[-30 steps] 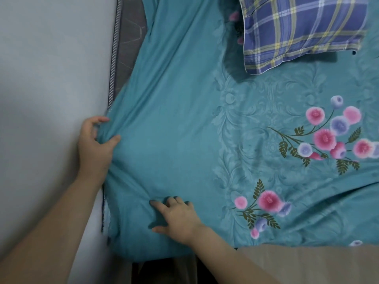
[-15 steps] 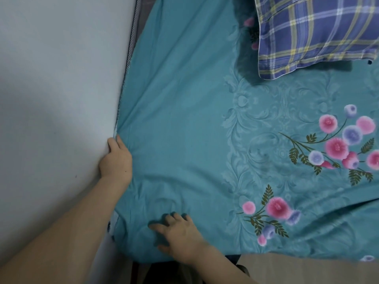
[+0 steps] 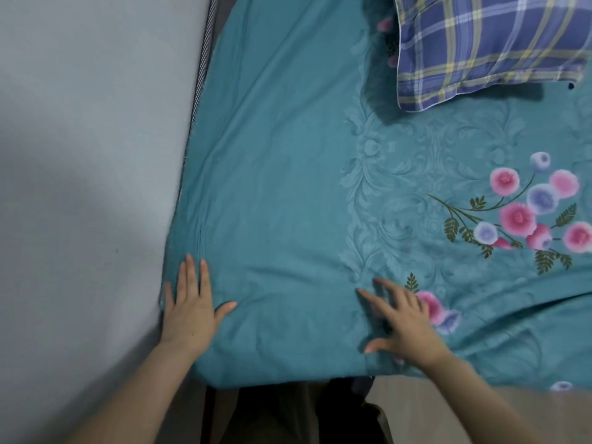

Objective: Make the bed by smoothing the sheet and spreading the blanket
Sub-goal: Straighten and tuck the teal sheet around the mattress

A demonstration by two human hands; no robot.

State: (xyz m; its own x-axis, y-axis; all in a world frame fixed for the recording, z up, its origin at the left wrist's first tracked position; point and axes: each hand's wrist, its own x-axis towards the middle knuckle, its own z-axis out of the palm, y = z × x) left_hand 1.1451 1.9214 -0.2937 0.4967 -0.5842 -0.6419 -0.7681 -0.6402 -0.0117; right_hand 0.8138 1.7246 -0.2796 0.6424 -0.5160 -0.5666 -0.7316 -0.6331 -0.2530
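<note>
Pale grey wall (image 3: pixel 80 155), smooth and matt, fills the left of the view, and the bed is pushed right up against it. Between wall and bedding a narrow strip of mattress edge (image 3: pixel 205 59) with striped piping is exposed at the top. A teal sheet (image 3: pixel 272 155) is spread over the mattress; its left part is plain, with soft diagonal creases running down from the top, and it reaches the wall lower down. The left hand (image 3: pixel 192 312) is laid flat, palm down, on the sheet's left edge just beside the wall, fingers straight and close together, thumb stretched out to the right; nothing is gripped. Shallow folds are seen between the two hands near the bed's near edge. The right hand (image 3: pixel 403 325) is pressed on the sheet with fingers spread wide and pointing up and to the left, holding nothing; its outline is slightly blurred. Beneath and to the right of it a printed cluster of pink and lilac round flowers (image 3: pixel 525 213) with dark green leaves is seen, bordered by a tone-on-tone scroll pattern. A plaid pillow (image 3: pixel 487 46) in blue, white and yellow lies at the upper right on the sheet. Longer wrinkles cross the lower right.
</note>
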